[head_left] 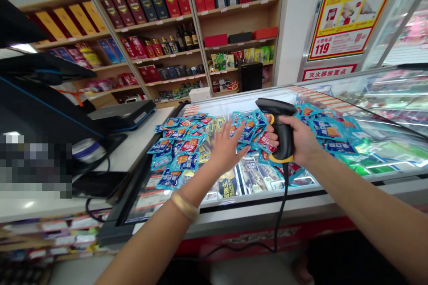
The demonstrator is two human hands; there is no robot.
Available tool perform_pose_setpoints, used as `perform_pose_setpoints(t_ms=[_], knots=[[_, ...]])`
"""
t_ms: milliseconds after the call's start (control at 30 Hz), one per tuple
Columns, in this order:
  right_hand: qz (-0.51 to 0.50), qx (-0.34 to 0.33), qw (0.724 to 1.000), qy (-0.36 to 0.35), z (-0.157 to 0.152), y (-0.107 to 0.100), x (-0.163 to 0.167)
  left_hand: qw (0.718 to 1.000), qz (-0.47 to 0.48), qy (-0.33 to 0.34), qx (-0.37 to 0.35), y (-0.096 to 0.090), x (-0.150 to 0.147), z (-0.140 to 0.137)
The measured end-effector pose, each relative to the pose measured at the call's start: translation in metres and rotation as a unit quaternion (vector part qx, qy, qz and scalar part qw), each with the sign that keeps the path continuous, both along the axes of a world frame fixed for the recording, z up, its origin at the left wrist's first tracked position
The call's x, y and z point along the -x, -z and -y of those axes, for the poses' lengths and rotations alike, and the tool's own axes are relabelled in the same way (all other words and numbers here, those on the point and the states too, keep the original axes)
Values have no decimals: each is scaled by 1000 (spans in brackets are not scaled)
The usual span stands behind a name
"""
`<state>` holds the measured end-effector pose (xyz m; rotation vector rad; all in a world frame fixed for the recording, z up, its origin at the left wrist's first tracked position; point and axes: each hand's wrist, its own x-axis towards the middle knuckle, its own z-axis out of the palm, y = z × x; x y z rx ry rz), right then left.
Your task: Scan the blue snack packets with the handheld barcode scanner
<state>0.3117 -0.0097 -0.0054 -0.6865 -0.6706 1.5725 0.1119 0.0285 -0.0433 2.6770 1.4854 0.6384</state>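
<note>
Head camera: right hand (301, 139) grips a barcode scanner (285, 139); left hand (224, 149), empty, splays over packets (190, 144).

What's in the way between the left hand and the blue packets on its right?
Nothing that I can see. The left hand is spread open, close to those blue packets. The black scanner is in the right hand, farther right.

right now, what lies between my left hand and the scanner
In the head view, blue packets lie between your left hand and the scanner, along with fingertips of your right hand, which holds it.
</note>
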Motion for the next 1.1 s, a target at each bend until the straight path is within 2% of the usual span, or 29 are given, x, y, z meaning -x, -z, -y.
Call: perform_pose_setpoints(t_ms=[133, 233, 300, 400, 500, 600, 667, 733, 767, 800, 867, 933, 967, 1000, 1100], knots=[[8, 8, 999, -41, -8, 5, 33, 996, 9, -88, -34, 3, 58, 0], [7, 4, 997, -82, -18, 7, 64, 984, 14, -176, -28, 1, 93, -5], [1, 12, 993, -115, -26, 7, 84, 972, 7, -233, -5, -2, 105, -10], [-14, 36, 989, -142, -35, 9, 108, 955, -37, -292, 42, -6, 107, -18], [-18, 52, 987, -151, -38, 16, 118, 946, -73, -306, 75, -5, 104, -23], [-6, 62, 986, -155, -38, 27, 115, 953, -42, -293, 67, 0, 107, -27], [-3, 60, 986, -155, -38, 31, 110, 957, 39, -282, 59, 2, 112, -30], [-8, 52, 986, -158, -37, 33, 108, 947, 189, -254, 58, 2, 117, -33], [-11, 46, 986, -161, -37, 32, 107, 926, 287, -235, 67, 1, 118, -34], [-13, 40, 986, -164, -37, 32, 107, 892, 388, -212, 89, -1, 118, -35], [-12, 31, 984, -172, -34, 29, 108, 796, 560, -159, 167, -6, 116, -34], [-6, 25, 983, -182, -31, 26, 110, 710, 650, -108, 249, -10, 112, -31], [-3, 24, 982, -187, -29, 24, 110, 685, 669, -87, 275, -12, 110, -29], [-3, 22, 981, -192, -28, 24, 111, 673, 676, -72, 291, -13, 109, -27], [-5, 20, 979, -201, -26, 23, 111, 673, 669, -70, 306, -12, 105, -24]])
